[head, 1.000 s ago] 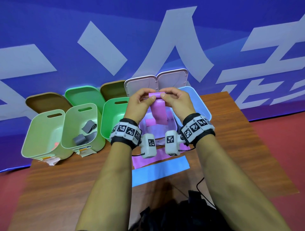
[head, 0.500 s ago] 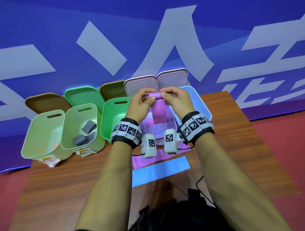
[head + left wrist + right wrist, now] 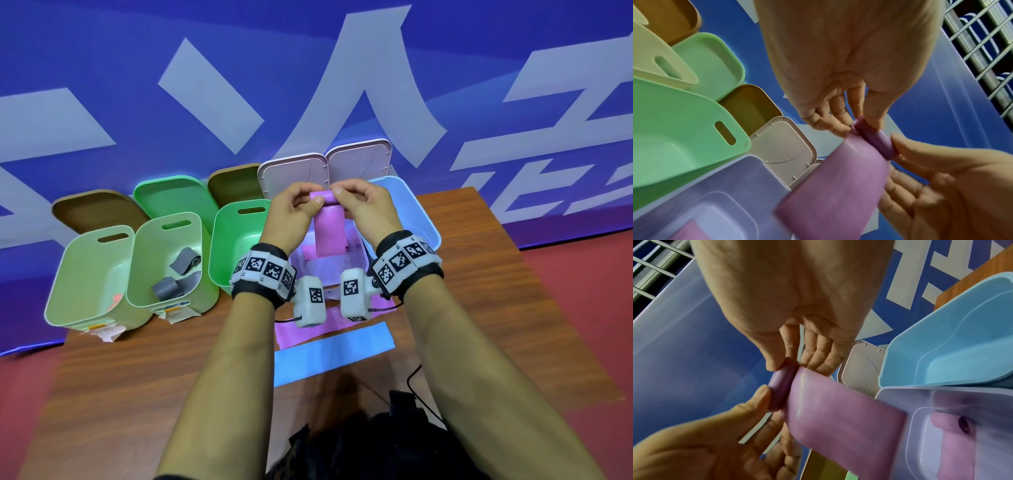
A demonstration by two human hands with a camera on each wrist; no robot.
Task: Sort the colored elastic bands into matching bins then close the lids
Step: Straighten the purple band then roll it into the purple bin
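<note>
A pink elastic band (image 3: 327,233) hangs above the lavender bin (image 3: 318,275), its top end wound into a small roll (image 3: 873,139). My left hand (image 3: 303,205) pinches the roll's left end between thumb and fingers (image 3: 840,128). My right hand (image 3: 354,202) pinches the right end (image 3: 787,368). The loose strip (image 3: 838,418) drops toward the bin, where another rolled pink band (image 3: 947,421) lies. Flat on the table near me lie a second pink band (image 3: 298,332) and a blue band (image 3: 332,349).
Bins stand in a row with lids open: two pale green (image 3: 85,274), one holding grey bands (image 3: 185,262), a mint green bin (image 3: 236,240), and a light blue bin (image 3: 423,212) at the right. A blue banner backs the table. A black cable (image 3: 416,380) lies near the front edge.
Both hands stay pinched on the roll at almost the same spot. The hanging strip, slanted a little to the right before, now hangs straighter.
</note>
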